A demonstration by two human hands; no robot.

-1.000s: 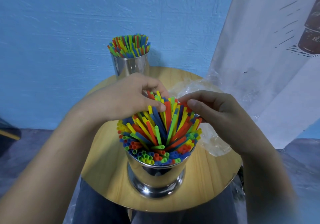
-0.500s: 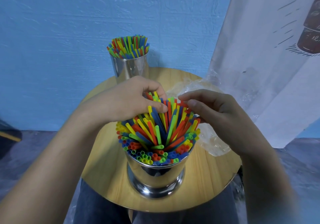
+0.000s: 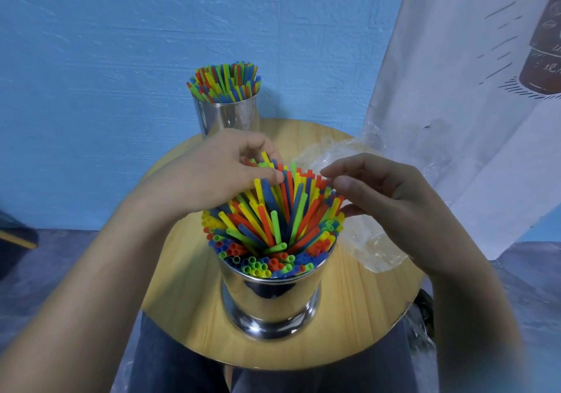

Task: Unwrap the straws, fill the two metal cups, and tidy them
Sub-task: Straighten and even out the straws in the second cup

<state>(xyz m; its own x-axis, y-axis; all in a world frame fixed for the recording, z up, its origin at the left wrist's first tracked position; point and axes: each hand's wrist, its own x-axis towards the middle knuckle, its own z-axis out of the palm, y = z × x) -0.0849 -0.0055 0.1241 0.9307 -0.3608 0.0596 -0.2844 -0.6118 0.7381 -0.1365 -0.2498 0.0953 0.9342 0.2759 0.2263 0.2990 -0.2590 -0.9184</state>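
Two metal cups (image 3: 270, 298) hold straws (image 3: 273, 222). I see the left hand (image 3: 209, 180) pinching the nearer bunch, the right hand (image 3: 391, 201) touching it with curled fingers, grip unclear; curtain (image 3: 455, 89) lettering's unreadable.

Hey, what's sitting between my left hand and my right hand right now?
In the head view, the raised tips of the coloured straws standing in the near metal cup fill the gap between the left hand and the right hand.

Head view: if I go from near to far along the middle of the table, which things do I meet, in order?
table front edge → near metal cup → straws in it → far metal cup, also full → blue wall
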